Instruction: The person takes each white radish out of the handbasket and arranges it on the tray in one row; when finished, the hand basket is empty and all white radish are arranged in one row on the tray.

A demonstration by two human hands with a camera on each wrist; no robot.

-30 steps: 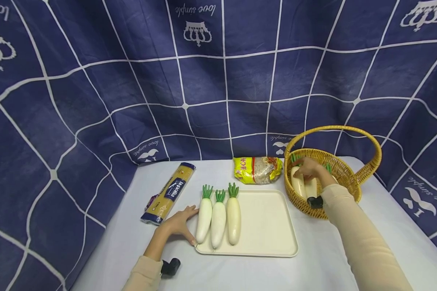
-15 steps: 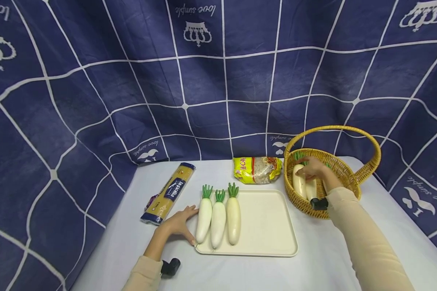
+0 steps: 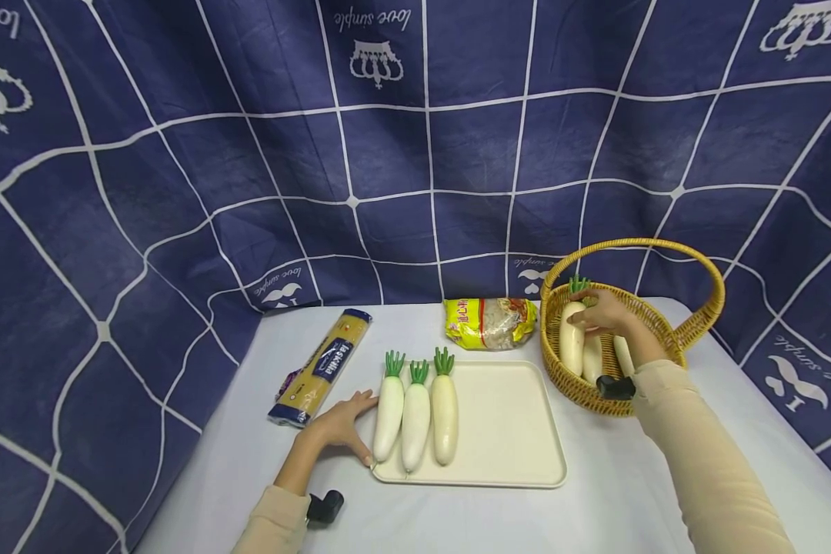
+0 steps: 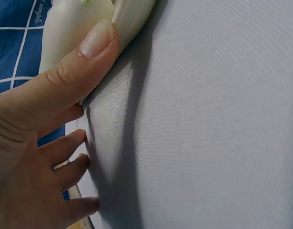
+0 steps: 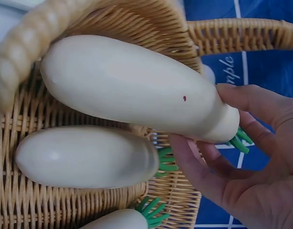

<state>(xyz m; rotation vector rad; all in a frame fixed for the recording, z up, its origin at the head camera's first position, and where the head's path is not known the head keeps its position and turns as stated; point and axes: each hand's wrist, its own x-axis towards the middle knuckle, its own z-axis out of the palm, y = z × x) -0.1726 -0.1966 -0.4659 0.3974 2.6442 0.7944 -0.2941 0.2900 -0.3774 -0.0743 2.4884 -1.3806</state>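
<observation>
Inside the wicker basket [image 3: 573, 394], at the right, my right hand [image 3: 604, 312] pinches a white radish [image 3: 571, 346] near its green top, thumb on one side and fingers on the other. The right wrist view shows this radish [image 5: 132, 81] raised over a second white radish [image 5: 89, 155]; part of a third [image 5: 118, 220] lies lower in the basket. My left hand [image 3: 342, 425] rests with spread fingers at the left edge of the cream tray [image 3: 505, 423], thumb by the near corner. Three white radishes [image 3: 415, 427] lie side by side on the tray's left half.
A long pasta packet [image 3: 322, 369] lies left of the tray, a purple package [image 3: 288, 382] partly under it. Behind the tray sits a yellow bag [image 3: 490, 325] with a clear window. The basket's tall handle [image 3: 647, 245] arches above it. A navy checked curtain [image 3: 388, 154] hangs behind.
My right hand has drawn slightly right within the basket, and the radish it holds has shifted the same way and stands more upright. The left hand has stayed in place.
</observation>
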